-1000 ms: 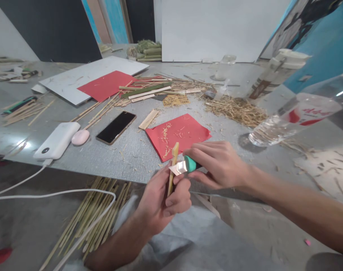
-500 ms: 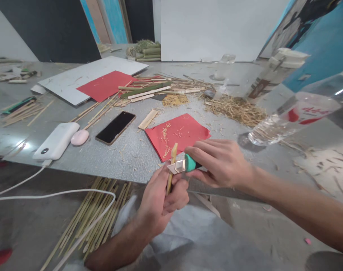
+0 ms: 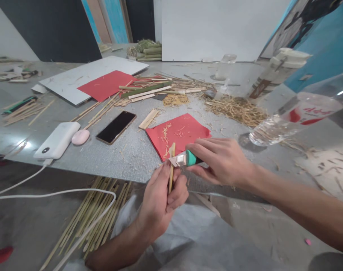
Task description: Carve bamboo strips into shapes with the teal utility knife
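Bamboo strip (image 3: pixel 171 165) upright in fisted left hand (image 3: pixel 163 199); right hand (image 3: pixel 219 160) gripping knife (image 3: pixel 185 159).

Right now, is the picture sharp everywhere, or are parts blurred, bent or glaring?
Head view: the knife blade and the left hand holding the bamboo stick are slightly motion-blurred; the water bottle at the right edge is stretched and slanted by the wide lens; a bright glare patch sits on the grey table near the power bank.
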Demonstrator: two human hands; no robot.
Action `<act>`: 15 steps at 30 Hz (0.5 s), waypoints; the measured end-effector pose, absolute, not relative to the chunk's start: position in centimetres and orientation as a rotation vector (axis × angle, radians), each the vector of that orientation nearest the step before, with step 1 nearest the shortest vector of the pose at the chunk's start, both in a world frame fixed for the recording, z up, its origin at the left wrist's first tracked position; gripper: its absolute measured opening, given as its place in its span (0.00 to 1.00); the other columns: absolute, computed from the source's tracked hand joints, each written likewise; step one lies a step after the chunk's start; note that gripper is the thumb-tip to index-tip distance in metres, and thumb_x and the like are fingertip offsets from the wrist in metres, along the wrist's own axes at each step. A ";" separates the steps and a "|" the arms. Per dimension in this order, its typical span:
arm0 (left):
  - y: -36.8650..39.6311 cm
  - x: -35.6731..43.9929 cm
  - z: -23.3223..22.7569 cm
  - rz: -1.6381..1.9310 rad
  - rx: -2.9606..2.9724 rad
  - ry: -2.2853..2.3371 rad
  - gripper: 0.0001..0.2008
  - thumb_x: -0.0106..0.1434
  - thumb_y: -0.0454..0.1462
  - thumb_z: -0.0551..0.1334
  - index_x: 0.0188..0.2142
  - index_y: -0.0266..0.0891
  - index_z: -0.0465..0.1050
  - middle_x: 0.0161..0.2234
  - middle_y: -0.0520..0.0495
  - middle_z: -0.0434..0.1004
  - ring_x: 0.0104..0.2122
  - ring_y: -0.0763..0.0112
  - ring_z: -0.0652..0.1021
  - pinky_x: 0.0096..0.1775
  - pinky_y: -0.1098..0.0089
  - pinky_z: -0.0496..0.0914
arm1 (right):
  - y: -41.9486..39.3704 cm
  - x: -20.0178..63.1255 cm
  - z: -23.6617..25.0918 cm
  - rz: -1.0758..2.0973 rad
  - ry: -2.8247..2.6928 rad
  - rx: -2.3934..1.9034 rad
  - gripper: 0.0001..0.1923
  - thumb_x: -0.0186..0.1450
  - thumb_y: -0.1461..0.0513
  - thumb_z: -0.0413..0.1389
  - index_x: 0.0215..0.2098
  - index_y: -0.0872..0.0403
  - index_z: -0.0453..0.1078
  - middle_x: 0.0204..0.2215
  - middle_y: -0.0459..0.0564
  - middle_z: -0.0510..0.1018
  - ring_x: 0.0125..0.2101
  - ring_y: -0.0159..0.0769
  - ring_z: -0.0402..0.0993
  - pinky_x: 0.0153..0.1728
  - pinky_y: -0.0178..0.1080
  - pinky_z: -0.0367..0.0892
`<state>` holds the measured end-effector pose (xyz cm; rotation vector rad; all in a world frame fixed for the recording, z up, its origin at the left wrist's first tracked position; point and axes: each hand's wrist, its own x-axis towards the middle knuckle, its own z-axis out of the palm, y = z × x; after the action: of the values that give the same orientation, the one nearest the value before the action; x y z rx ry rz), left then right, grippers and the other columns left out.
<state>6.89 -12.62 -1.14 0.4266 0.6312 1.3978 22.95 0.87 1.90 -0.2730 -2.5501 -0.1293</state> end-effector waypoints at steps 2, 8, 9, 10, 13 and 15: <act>-12.6 6.9 -1.1 1.400 0.425 0.635 0.23 0.77 0.53 0.60 0.32 0.41 0.62 0.15 0.64 0.54 0.13 0.83 0.46 0.20 0.76 0.49 | 0.9 23.0 1.9 -0.122 -2.554 -0.283 0.22 0.81 0.48 0.48 0.40 0.55 0.73 0.27 0.47 0.76 0.24 0.34 0.69 0.25 0.40 0.52; -12.2 6.9 -0.7 1.432 0.408 0.692 0.22 0.78 0.49 0.59 0.30 0.41 0.61 0.13 0.63 0.54 0.13 0.83 0.47 0.20 0.75 0.50 | 0.2 22.8 1.8 -0.078 -2.622 -0.248 0.25 0.81 0.47 0.46 0.41 0.56 0.74 0.27 0.47 0.75 0.25 0.34 0.68 0.26 0.40 0.51; -12.2 6.9 -0.7 1.430 0.405 0.699 0.22 0.78 0.49 0.59 0.30 0.41 0.61 0.13 0.63 0.54 0.13 0.83 0.47 0.21 0.75 0.50 | 0.1 22.7 1.7 -0.070 -2.630 -0.244 0.25 0.81 0.47 0.45 0.41 0.56 0.74 0.27 0.47 0.74 0.25 0.35 0.68 0.26 0.40 0.51; -12.2 6.9 -0.7 1.426 0.404 0.703 0.22 0.78 0.49 0.59 0.30 0.41 0.61 0.13 0.63 0.53 0.13 0.83 0.47 0.21 0.75 0.50 | 0.0 22.7 1.7 -0.064 -2.631 -0.243 0.26 0.81 0.47 0.45 0.41 0.56 0.74 0.27 0.47 0.74 0.25 0.35 0.67 0.26 0.41 0.51; -12.2 7.0 -0.8 1.424 0.411 0.715 0.22 0.79 0.50 0.58 0.30 0.41 0.61 0.13 0.63 0.54 0.13 0.83 0.47 0.21 0.74 0.49 | -0.1 22.6 1.7 -0.056 -2.622 -0.248 0.25 0.81 0.47 0.46 0.41 0.57 0.74 0.27 0.47 0.74 0.24 0.34 0.67 0.26 0.41 0.51; -12.3 7.0 -1.0 1.432 0.420 0.727 0.23 0.79 0.51 0.57 0.30 0.41 0.61 0.13 0.63 0.54 0.13 0.82 0.47 0.21 0.74 0.48 | -0.1 22.7 1.7 -0.048 -2.621 -0.247 0.25 0.81 0.47 0.46 0.41 0.56 0.74 0.27 0.47 0.74 0.25 0.34 0.67 0.25 0.40 0.51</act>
<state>7.05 -12.32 -1.00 0.4201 0.7269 1.4319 22.69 -0.06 1.66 -0.2465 -2.6212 -0.0478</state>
